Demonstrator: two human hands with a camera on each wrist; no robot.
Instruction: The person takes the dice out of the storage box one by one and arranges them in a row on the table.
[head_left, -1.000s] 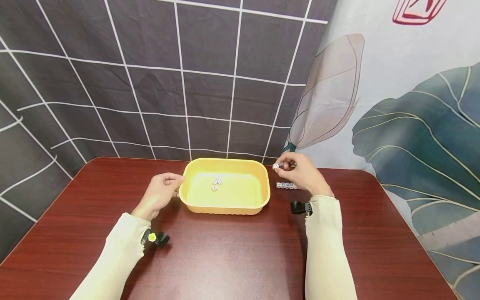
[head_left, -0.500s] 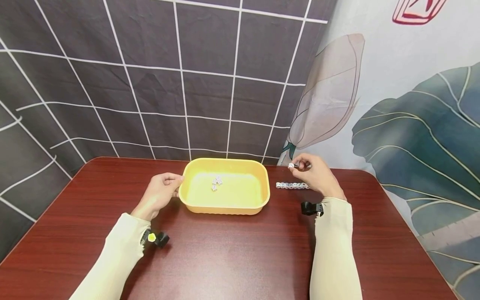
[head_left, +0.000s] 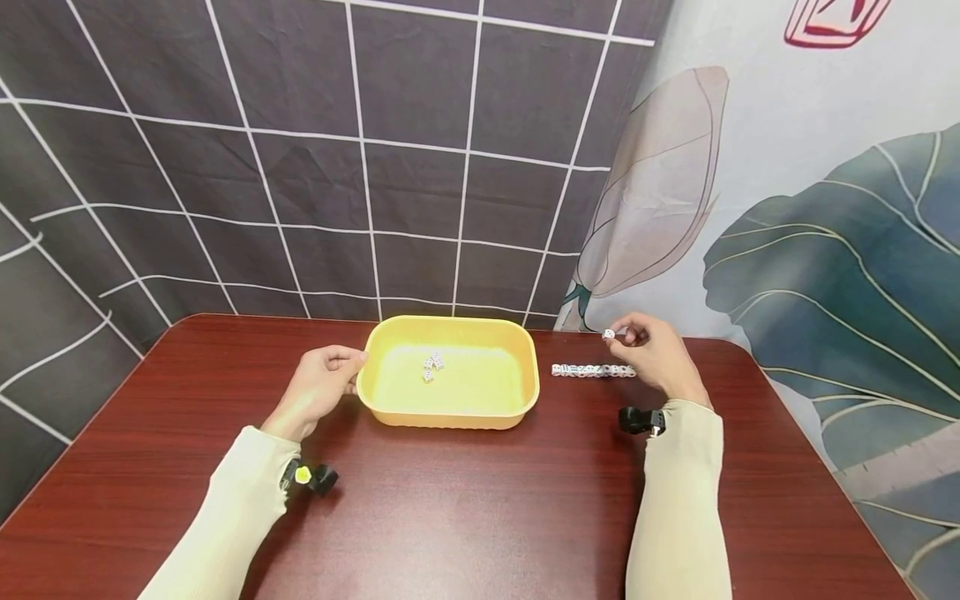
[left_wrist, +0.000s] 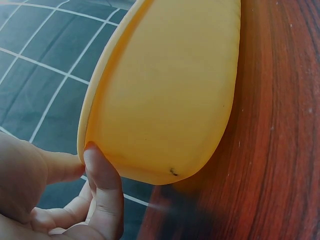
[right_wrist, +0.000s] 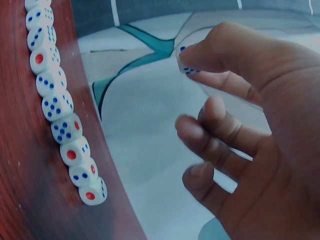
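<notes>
My left hand [head_left: 320, 385] pinches the left rim of a yellow plastic tub [head_left: 450, 420], thumb and forefinger on its edge in the left wrist view. Inside the tub lie a few white dice [head_left: 433, 362]. Between thumb and forefinger of my right hand [head_left: 658, 357] is a single white die [right_wrist: 186, 62] with blue pips, held above the table. Its other fingers are spread and bent. Just below and left of that hand, a row of dice [right_wrist: 54, 106] with red and blue pips stands side by side on the table, right of the tub.
The reddish-brown wooden table [head_left: 465, 517] carries everything. Its far edge meets a dark cloth with a white grid [head_left: 300, 175]. To the right hangs a pale cloth with a leaf print [head_left: 840, 250].
My right hand has moved to the right with the die in its fingers, so more of the dice row shows. The left hand and the tub have stayed in place.
</notes>
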